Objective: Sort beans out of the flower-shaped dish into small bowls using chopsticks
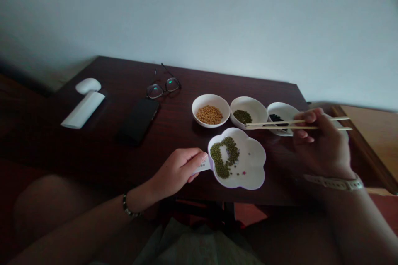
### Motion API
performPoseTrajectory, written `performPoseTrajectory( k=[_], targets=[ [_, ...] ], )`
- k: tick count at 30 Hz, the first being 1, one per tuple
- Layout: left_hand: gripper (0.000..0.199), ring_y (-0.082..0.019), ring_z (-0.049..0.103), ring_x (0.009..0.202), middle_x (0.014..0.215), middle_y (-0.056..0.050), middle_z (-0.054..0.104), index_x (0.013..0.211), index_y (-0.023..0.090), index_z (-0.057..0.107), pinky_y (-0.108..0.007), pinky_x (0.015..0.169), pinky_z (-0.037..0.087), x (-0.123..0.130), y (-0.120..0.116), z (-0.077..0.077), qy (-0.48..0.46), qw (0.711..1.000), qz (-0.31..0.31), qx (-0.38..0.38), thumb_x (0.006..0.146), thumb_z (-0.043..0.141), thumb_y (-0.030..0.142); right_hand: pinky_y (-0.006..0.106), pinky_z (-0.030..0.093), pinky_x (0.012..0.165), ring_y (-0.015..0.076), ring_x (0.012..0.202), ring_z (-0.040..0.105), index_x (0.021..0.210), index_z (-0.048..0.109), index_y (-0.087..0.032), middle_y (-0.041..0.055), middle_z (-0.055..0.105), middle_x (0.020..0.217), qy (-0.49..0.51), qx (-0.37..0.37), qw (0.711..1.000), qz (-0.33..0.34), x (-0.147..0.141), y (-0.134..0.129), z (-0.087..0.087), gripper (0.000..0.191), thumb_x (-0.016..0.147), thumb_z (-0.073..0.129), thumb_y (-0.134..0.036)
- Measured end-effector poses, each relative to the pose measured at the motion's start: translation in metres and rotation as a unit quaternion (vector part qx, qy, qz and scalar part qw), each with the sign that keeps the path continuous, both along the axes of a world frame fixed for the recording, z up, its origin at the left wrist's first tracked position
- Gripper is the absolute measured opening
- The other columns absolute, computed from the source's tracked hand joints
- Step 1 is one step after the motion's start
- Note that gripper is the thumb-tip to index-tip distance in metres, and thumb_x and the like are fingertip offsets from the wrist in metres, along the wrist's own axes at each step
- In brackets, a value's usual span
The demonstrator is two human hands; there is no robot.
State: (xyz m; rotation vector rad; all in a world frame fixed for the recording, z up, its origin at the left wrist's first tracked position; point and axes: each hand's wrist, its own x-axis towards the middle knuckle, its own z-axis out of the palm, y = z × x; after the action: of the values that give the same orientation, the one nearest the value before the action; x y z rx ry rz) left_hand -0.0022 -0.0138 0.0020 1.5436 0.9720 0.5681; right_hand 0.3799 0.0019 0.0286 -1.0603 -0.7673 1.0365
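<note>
My left hand grips the short handle of a white flower-shaped dish at the table's near edge. Green mung beans lie in a rough ring on the dish, with a few loose ones nearby. My right hand holds a pair of wooden chopsticks, their tips over the rim of the middle white bowl. That bowl holds green beans. To its left, a white bowl holds yellow soybeans. My right hand partly hides a white bowl of black beans.
The dark wooden table stands against a pale wall. On it lie eyeglasses, a black phone, a white computer mouse and a white oblong case. A lighter wooden surface lies beyond the table's right edge.
</note>
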Motion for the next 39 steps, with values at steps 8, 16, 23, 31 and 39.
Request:
performPoseTrajectory(
  k=[8, 16, 23, 31, 39],
  targets=[
    [0.051, -0.013, 0.050, 0.057, 0.059, 0.005, 0.054, 0.072, 0.024, 0.052, -0.027, 0.059, 0.037, -0.002, 0.000, -0.002, -0.001, 1.000, -0.001, -0.005, 0.120, 0.052, 0.041, 0.026, 0.032, 0.038, 0.0142, 0.062, 0.056, 0.083, 0.068, -0.026, 0.0039, 0.065, 0.086, -0.010, 0.049, 0.997, -0.059, 0.018, 0.008, -0.009, 0.030, 0.096, 0.092, -0.038],
    [0.052, -0.013, 0.048, 0.056, 0.059, 0.005, 0.053, 0.073, 0.024, 0.052, -0.027, 0.058, 0.037, 0.000, 0.000, -0.004, 0.002, 1.000, 0.002, -0.004, 0.121, 0.051, 0.044, 0.030, 0.027, 0.038, 0.0159, 0.061, 0.050, 0.081, 0.068, -0.027, 0.0052, 0.060, 0.083, -0.040, 0.004, 0.999, -0.018, 0.000, -0.001, 0.002, 0.034, 0.100, 0.090, -0.043],
    [0.051, -0.013, 0.048, 0.055, 0.058, 0.005, 0.052, 0.074, 0.023, 0.052, -0.027, 0.058, 0.036, 0.005, 0.002, 0.000, 0.003, 1.000, 0.013, -0.001, 0.120, 0.050, 0.045, 0.030, 0.023, 0.038, 0.0122, 0.053, 0.041, 0.078, 0.066, -0.023, 0.0030, 0.054, 0.080, -0.065, -0.086, 0.988, 0.113, -0.009, -0.009, 0.014, 0.042, 0.098, 0.091, -0.051],
    [0.050, -0.012, 0.048, 0.056, 0.059, 0.006, 0.052, 0.075, 0.023, 0.053, -0.027, 0.059, 0.036, 0.007, 0.004, 0.004, -0.003, 1.000, 0.009, -0.006, 0.120, 0.050, 0.044, 0.026, 0.032, 0.039, 0.0100, 0.051, 0.042, 0.080, 0.073, -0.021, 0.0021, 0.058, 0.077, -0.106, -0.126, 0.967, 0.194, -0.007, -0.012, 0.010, 0.043, 0.108, 0.081, -0.053],
    [0.050, -0.012, 0.048, 0.056, 0.059, 0.006, 0.052, 0.073, 0.024, 0.051, -0.028, 0.058, 0.036, 0.009, 0.004, 0.007, -0.001, 1.000, 0.009, -0.006, 0.119, 0.051, 0.043, 0.025, 0.036, 0.039, 0.0109, 0.053, 0.049, 0.081, 0.073, -0.021, 0.0027, 0.062, 0.079, -0.119, -0.122, 0.966, 0.194, -0.010, -0.010, 0.009, 0.045, 0.105, 0.084, -0.058]
  ],
)
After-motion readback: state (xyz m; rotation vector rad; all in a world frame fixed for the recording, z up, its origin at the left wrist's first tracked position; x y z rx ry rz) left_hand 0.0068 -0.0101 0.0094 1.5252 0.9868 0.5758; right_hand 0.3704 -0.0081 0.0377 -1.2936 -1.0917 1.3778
